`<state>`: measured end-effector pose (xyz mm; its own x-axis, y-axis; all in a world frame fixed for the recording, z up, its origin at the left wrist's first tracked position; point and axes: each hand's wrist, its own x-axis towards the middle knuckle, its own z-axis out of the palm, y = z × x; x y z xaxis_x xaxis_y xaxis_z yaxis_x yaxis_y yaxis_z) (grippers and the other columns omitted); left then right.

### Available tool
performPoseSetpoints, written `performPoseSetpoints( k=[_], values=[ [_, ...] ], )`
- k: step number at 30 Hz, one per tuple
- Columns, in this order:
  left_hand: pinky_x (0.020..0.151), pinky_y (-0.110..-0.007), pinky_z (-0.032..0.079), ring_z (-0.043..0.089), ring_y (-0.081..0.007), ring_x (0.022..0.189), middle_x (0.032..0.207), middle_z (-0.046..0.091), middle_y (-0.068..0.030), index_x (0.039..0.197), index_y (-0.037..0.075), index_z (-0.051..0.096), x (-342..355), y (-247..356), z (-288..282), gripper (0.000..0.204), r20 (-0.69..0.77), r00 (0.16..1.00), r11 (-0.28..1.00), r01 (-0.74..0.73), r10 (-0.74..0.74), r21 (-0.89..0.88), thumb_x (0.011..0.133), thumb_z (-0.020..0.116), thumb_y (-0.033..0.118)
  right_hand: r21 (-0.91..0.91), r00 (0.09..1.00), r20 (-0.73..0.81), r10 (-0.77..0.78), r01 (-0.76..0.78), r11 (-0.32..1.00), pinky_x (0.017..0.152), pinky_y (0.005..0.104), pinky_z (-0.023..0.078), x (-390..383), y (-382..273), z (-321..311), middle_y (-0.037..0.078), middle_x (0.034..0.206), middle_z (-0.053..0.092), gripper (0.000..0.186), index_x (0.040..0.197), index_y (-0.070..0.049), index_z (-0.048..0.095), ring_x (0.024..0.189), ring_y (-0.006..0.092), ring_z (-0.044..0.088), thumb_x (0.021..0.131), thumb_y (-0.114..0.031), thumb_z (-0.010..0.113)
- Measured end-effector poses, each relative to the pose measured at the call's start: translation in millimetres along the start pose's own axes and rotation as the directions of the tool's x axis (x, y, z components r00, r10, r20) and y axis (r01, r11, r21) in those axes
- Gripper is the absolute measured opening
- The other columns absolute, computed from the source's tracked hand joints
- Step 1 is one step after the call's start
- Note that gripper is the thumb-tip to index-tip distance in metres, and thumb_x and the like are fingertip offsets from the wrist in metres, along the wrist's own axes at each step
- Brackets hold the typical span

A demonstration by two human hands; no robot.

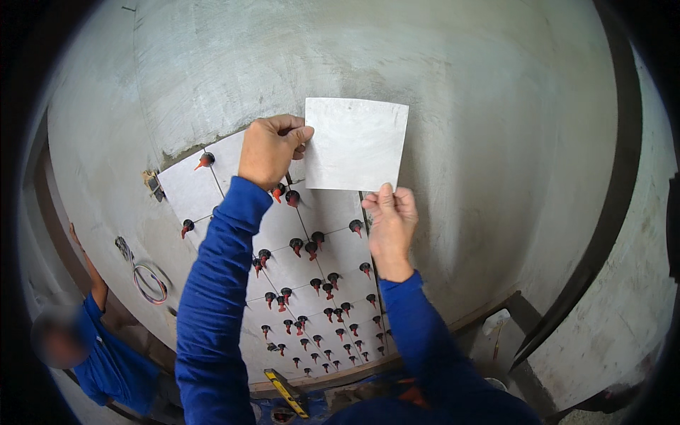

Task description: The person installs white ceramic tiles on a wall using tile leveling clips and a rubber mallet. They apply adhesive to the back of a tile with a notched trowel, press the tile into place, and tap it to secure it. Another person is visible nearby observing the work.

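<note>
A pale, nearly square wall tile (356, 145) is held up in front of the grey wall, just above the tiled part. My left hand (273, 150) pinches its left edge between thumb and fingers. At the lower right corner, my right hand (390, 225) grips it with the thumb on its face and the fingers behind. Below, set wall tiles (191, 188) cover the wall, with several black and red levelling clips (310, 249) standing out along their joints. My left forearm hides some of these tiles.
Bare grey plaster (489, 134) spreads above and right of the tiles. Coiled wires (150, 283) hang from the wall at left. A co-worker in a blue shirt (117, 368) stands at lower left. A yellow spirit level (286, 393) lies near the wall's foot. A white container (496, 322) is at lower right.
</note>
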<state>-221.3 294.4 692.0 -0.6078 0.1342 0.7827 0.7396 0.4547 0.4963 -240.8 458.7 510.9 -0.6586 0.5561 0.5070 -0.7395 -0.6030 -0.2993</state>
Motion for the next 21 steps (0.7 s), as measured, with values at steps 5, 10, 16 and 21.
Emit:
performPoseSetpoints(
  k=[5, 10, 16, 21],
  values=[
    [0.062, -0.028, 0.059, 0.069, -0.0135, 0.063, 0.080, 0.077, -0.0129, 0.107, -0.007, 0.078, 12.9, 12.6, -13.7, 0.023, 0.094, 0.995, 0.980, -0.045, 0.027, 0.196, 0.092, 0.078, 0.011, 0.199, 0.995, -0.032, 0.091, -0.083, 0.976, 0.076, 0.0351, 0.064, -34.5, 24.2, 11.4, 0.007, 0.092, 0.068, 0.017, 0.100, -0.005, 0.059, 0.083, 0.0168, 0.069, 0.100, -0.014, 0.074],
    [0.066, -0.033, 0.058, 0.073, -0.0198, 0.067, 0.080, 0.077, -0.0154, 0.108, -0.006, 0.078, -1.3, 6.7, -9.2, 0.028, 0.020, 0.999, 0.976, -0.042, 0.039, 0.213, 0.091, 0.078, 0.016, 0.156, 0.995, -0.087, 0.059, -0.045, 0.987, 0.077, 0.0353, 0.064, -44.1, 30.2, 16.5, 0.008, 0.092, 0.068, 0.019, 0.102, -0.004, 0.058, 0.082, 0.0172, 0.070, 0.100, -0.015, 0.074],
    [0.097, -0.053, 0.051, 0.055, -0.0461, 0.112, 0.118, 0.054, -0.0379, 0.155, -0.015, 0.031, -57.2, -13.8, 57.7, 0.142, -0.163, 0.933, 0.846, -0.206, 0.321, 0.491, 0.060, 0.091, 0.071, -0.037, 0.988, -0.064, -0.141, 0.139, 0.990, 0.077, 0.0356, 0.063, -45.1, 18.7, 22.1, 0.012, 0.093, 0.071, 0.020, 0.105, -0.001, 0.059, 0.080, 0.0182, 0.072, 0.102, -0.015, 0.071],
    [0.116, -0.059, 0.028, 0.032, -0.0496, 0.132, 0.139, 0.029, -0.0426, 0.161, -0.010, -0.007, -54.8, -30.5, 88.3, 0.172, -0.155, 0.987, 0.991, -0.024, 0.044, 0.129, 0.052, 0.091, 0.079, -0.290, 0.950, 0.022, -0.312, 0.305, 0.907, 0.073, 0.0283, 0.056, -41.6, 4.3, 18.6, 0.014, 0.093, 0.074, 0.020, 0.109, 0.003, 0.060, 0.081, 0.0194, 0.074, 0.103, -0.014, 0.069]
  ],
)
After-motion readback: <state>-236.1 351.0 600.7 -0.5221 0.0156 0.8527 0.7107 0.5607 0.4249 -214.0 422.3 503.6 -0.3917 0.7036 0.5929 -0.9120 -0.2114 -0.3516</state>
